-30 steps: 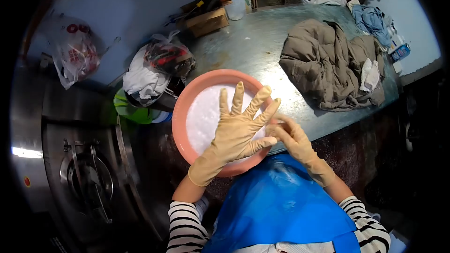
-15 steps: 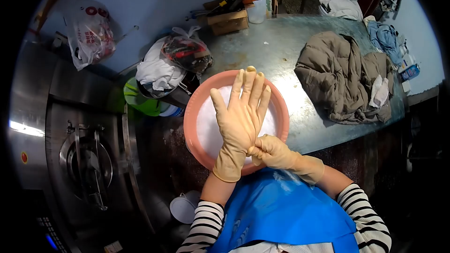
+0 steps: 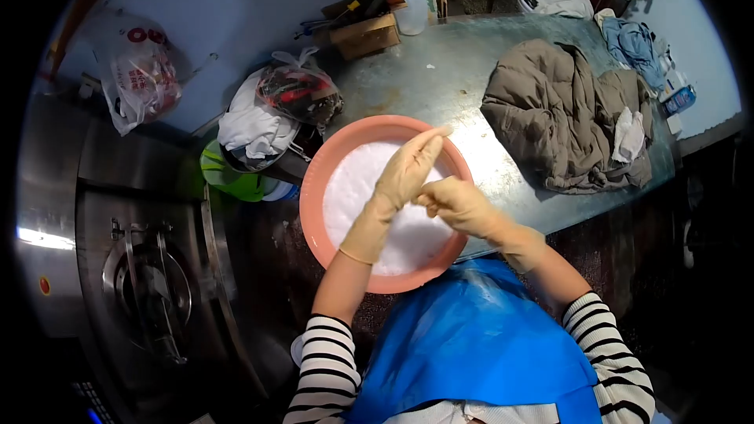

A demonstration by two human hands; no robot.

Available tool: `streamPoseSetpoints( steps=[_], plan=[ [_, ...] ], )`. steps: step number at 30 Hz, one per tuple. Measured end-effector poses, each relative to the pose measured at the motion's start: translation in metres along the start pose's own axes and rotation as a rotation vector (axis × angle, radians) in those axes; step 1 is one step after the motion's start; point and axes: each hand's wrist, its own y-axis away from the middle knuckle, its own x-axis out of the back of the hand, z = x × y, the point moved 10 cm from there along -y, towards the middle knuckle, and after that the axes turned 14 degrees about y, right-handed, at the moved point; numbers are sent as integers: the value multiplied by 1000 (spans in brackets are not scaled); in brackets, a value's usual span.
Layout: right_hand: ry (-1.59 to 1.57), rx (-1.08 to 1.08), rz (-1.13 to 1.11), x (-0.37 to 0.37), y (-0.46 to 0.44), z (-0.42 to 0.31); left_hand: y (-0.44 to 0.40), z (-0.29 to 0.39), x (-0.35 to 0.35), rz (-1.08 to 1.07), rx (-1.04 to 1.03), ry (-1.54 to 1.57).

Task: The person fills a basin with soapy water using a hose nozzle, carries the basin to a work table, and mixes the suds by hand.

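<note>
my left hand (image 3: 407,175), fingers outstretched and close together, hangs over the salmon basin (image 3: 312,224) of suds, near left on the metal table (image 3: 440,55); my right hand (image 3: 463,208) pinches the left glove (image 3: 367,232). a bagged bundle (image 3: 302,94) crowds the left, a brown padded garment (image 3: 542,110) the right.

The left hand in a pale yellow rubber glove (image 3: 404,175) and the similarly gloved right hand (image 3: 459,206) are close together above the round pink plastic basin (image 3: 316,212), which contains white foam (image 3: 351,180).
</note>
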Motion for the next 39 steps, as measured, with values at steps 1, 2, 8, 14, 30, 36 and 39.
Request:
streamPoseSetpoints(
  steps=[1, 2, 8, 14, 30, 36, 39],
  plan=[
    [-131, -109, 3, 16, 7, 2, 3, -42, 20, 39, 176, -160],
    [-223, -191, 94, 37, 20, 5, 8, -82, 43, 76, 348, -322],
    [-474, -554, 525, 92, 147, 75, 22, -153, 78, 102, 771, -804],
    [-590, -739, 676, 69, 224, 108, 11, -213, 41, -74, 623, -757],
    [-638, -688, 576, 59, 212, 94, 35, -228, -26, -804, 465, -1592],
    [-619, -701, 611, 63, 229, 99, 64, -252, 11, -328, 277, -940],
    [-593, -688, 632, 67, 236, 103, 81, -256, 38, -489, 270, -951]
  ],
)
